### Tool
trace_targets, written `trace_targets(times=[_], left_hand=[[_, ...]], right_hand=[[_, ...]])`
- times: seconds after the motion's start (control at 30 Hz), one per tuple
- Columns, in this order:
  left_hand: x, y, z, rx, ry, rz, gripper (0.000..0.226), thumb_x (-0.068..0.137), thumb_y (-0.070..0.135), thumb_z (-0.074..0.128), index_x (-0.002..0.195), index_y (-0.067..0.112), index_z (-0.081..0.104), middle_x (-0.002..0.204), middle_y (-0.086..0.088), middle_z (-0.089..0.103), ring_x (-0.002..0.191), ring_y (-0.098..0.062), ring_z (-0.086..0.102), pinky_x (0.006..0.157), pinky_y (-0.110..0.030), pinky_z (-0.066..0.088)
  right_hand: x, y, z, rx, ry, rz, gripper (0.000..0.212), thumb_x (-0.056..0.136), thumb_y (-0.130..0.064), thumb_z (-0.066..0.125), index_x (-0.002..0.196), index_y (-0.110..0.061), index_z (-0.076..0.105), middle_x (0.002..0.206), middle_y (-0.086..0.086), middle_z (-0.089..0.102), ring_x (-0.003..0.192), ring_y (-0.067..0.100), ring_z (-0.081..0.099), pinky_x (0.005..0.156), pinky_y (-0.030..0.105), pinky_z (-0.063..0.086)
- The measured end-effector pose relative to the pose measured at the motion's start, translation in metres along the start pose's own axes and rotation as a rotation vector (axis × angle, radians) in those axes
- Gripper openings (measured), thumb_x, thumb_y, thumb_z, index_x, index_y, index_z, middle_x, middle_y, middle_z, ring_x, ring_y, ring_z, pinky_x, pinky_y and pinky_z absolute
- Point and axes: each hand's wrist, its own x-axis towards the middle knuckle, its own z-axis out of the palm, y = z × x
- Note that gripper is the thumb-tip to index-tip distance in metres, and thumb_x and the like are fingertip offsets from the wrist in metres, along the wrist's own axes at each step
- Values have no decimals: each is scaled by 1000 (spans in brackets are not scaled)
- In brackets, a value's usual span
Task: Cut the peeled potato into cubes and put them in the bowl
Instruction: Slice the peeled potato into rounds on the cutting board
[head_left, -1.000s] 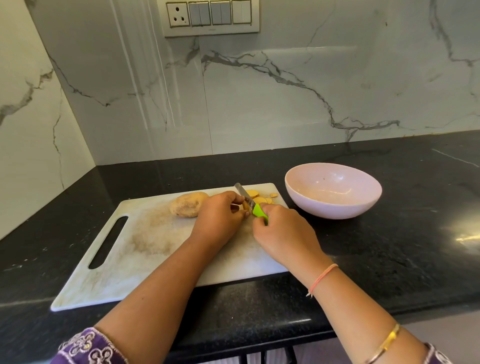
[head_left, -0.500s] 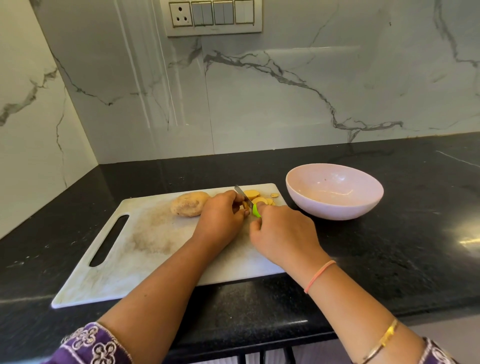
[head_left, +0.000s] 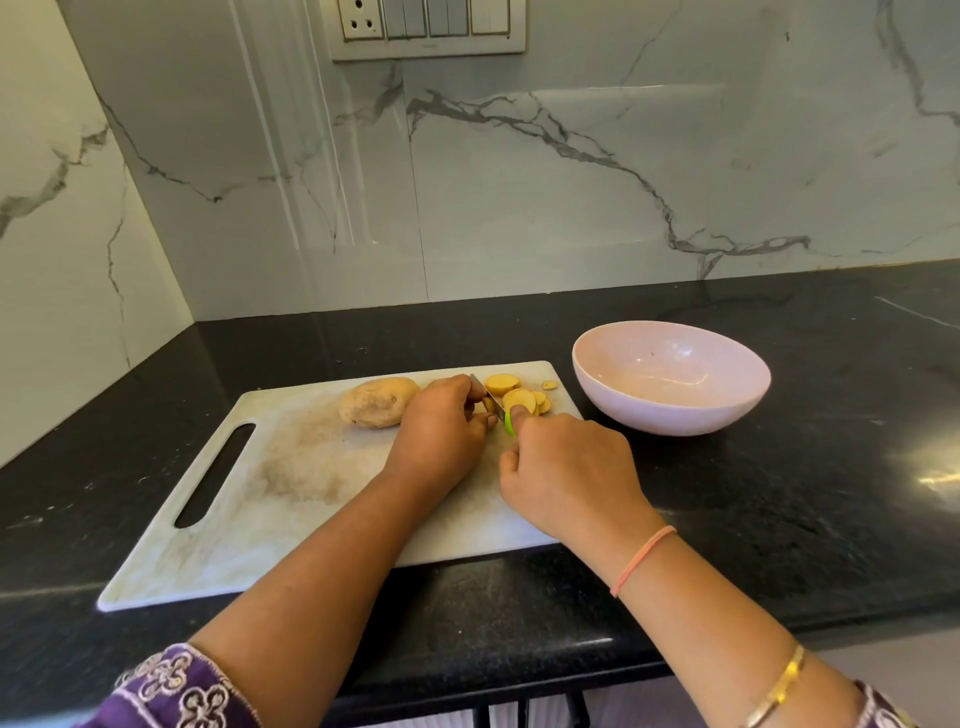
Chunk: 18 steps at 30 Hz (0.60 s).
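– So, what are the hands doing?

– Both are over the white cutting board. The right hand has its fingers curled tight round the green handle of a small knife. The blade points away from the person, toward the wall.

– And the left hand?

– Its fingers are bent over a potato piece and hold it down, right next to the blade. Most of that piece hides under the fingers, so I cannot tell its shape.

– Where are the cut bits?

– A few round yellow slices lie at the far right corner of the board, just past the knife. Some of them overlap.

– And the bowl?

– The pink bowl sits on the black counter, just beside the board on the right.

– Anything more on the board?

– Yes, a whole brown potato lies near the far edge, just to the left of the left hand.
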Motion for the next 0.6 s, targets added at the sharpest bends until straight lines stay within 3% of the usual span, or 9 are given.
trace_targets(times=[0.13,0.2,0.33,0.43,0.6], left_hand=[[3,-1,0,5,-6,-20,14,89,12,62,102,12,64,104,-1,65,95,-17,60,86,-33,50],[3,-3,0,18,-13,-41,17,90,13,61,107,11,63,108,-4,65,98,-18,60,88,-33,50],[4,-7,0,48,-22,-62,21,92,12,59,112,13,61,110,-3,64,96,-14,58,84,-26,48],[5,-7,1,55,-18,-63,23,92,13,59,115,13,61,112,-3,63,99,-15,58,87,-27,49],[1,-6,3,65,-16,-57,30,92,14,57,122,14,59,117,-3,63,103,-16,58,93,-32,50]], right_hand=[[-2,-1,0,-19,3,-14,37,98,-31,35,130,-19,48,87,1,58,79,21,57,55,28,31],[-7,-4,-2,-21,-24,-18,31,97,-32,37,121,-19,52,84,0,55,79,22,56,52,28,26],[-19,-6,-12,2,-85,-1,24,97,-33,37,103,-20,55,67,-6,34,71,19,45,60,30,31],[-18,-2,-27,30,-131,49,20,95,-33,39,87,-20,51,67,-5,38,72,20,49,58,29,33],[-15,11,-45,161,-255,174,34,91,-36,44,120,-24,58,93,0,62,85,20,57,71,31,49]])
